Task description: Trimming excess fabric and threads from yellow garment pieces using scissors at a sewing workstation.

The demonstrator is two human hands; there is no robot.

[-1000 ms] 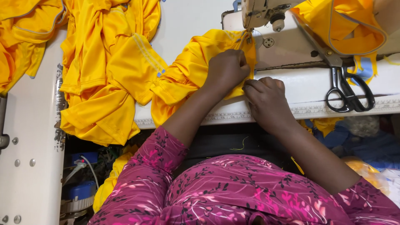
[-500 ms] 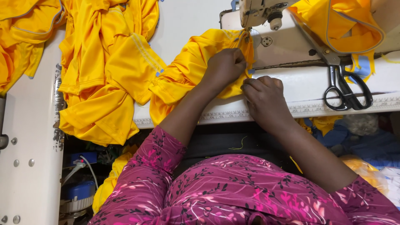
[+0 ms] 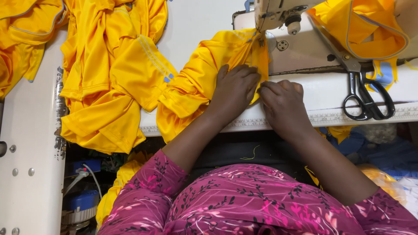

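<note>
Two hands press a yellow garment flat at a sewing machine.

At the upper left of the frame a heap of yellow garments [image 3: 104,82] lies crumpled on the white table [image 3: 196,21], smooth and slightly glossy. At centre the yellow garment [image 3: 196,82] bunches in soft folds, its edge under the machine's needle. The left hand [image 3: 235,89] lies spread on it; the right hand [image 3: 283,102], fingers curled, pins its edge. The cream sewing machine [image 3: 296,43] stands at upper centre, black-handled scissors [image 3: 365,93] at right.
</note>
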